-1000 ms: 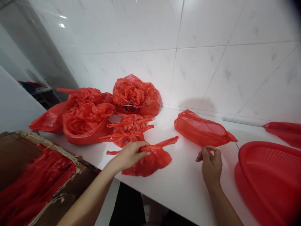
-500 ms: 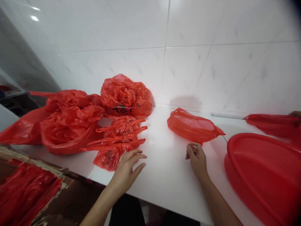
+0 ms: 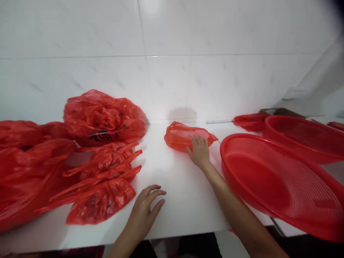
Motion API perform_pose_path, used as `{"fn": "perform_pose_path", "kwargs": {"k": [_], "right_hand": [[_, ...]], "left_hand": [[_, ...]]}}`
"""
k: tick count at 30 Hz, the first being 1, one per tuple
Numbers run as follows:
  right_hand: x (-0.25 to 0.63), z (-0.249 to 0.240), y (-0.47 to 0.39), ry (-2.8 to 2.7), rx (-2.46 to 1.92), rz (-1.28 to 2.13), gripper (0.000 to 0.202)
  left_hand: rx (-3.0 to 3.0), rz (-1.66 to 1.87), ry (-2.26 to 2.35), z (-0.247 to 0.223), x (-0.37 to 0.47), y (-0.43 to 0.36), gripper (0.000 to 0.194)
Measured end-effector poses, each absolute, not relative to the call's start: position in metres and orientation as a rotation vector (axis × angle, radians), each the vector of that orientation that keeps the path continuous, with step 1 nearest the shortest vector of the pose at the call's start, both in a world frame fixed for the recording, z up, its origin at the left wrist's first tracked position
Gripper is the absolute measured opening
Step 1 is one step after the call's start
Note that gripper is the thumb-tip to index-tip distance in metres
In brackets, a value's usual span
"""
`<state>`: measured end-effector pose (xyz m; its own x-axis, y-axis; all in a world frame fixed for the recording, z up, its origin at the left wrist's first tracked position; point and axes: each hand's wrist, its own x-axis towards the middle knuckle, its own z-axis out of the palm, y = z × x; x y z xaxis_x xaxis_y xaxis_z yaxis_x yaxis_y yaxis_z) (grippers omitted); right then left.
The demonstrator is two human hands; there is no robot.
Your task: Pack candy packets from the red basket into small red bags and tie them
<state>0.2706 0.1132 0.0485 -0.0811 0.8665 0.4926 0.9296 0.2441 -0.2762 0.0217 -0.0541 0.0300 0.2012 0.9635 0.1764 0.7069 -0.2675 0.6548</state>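
Observation:
My right hand [image 3: 200,152] reaches over a red plastic bag [image 3: 178,138] lying near the wall, fingers spread at its right front side; whether they press on it I cannot tell. My left hand [image 3: 146,208] hovers over the white table [image 3: 174,200], fingers apart and holding nothing. Left of it lies a row of tied red plastic bags [image 3: 103,200] with handles sticking out. Behind that row sits a larger, full red bag [image 3: 104,114] with black print.
More bulky red bags [image 3: 27,161] fill the left end. On the right stand a red perforated basket [image 3: 258,175] and a second red basket [image 3: 303,132] behind it. A flat red bag [image 3: 248,122] lies by the tiled wall [image 3: 172,86].
The view has turned right. My right hand has opened and moved forward onto or over the single red bag. My left hand has moved away from the tied bags. The other person's hand has left view.

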Motion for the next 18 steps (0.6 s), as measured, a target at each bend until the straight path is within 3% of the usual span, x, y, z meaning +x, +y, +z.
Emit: {"fn": "perform_pose_path", "kwargs": {"k": [3,5,9,15,18], "right_hand": [[0.267,0.050,0.105,-2.131,-1.717,-0.021,0.036],[0.262,0.049,0.073,-2.222,-1.514,0.061,0.027],[0.289,0.078,-0.010,-2.225,-1.086,0.184,0.029],[0.481,0.150,-0.015,-1.597,-1.678,-0.347,0.030],[0.588,0.147,0.010,-1.498,-2.323,-0.312,0.046]], "left_hand": [[2.045,0.863,1.560,0.022,0.019,-0.053,0.024],[2.030,0.925,1.587,0.018,0.014,-0.051,0.026],[1.982,0.996,1.659,0.019,0.005,-0.046,0.030],[1.942,0.986,1.578,0.016,0.020,-0.038,0.034],[1.912,0.970,1.518,0.009,0.039,-0.040,0.034]]}}
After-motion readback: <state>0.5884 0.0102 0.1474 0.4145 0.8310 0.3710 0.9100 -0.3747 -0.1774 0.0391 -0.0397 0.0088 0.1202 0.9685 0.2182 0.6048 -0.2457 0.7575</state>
